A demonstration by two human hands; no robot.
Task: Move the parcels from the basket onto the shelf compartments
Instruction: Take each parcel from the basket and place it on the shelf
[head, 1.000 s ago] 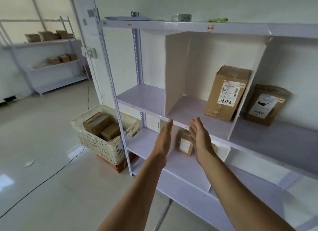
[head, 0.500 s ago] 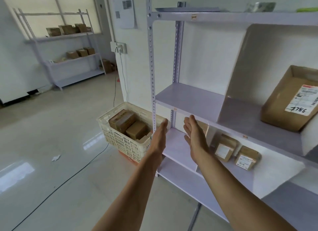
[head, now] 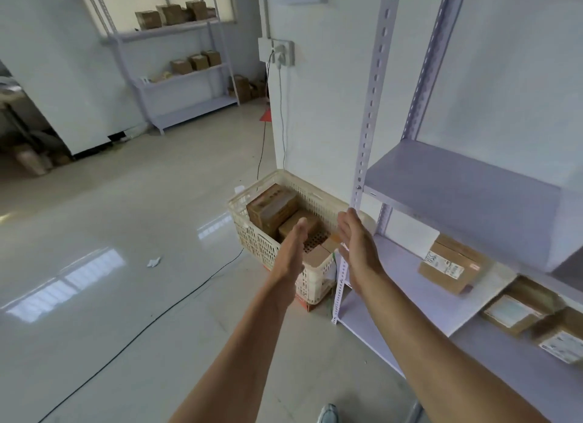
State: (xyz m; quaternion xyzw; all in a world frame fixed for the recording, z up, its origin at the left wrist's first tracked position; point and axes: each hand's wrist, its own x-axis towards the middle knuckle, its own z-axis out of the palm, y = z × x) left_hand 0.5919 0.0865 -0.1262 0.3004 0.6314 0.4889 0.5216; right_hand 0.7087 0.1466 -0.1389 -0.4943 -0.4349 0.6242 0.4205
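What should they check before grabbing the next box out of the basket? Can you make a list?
1. Hands free: the left hand and right hand are open and hold nothing. Ok.
2. Boxes left: the basket holds brown parcels, with a big parcel at its far end. Ok.
3. Reach: both hands point toward the basket, but how high above it they are: cannot tell.
4. Room on the shelf: the shelf board is bare where it shows. Ok.
5. Floor: a black cable runs close by the basket and might catch a foot. Not ok.
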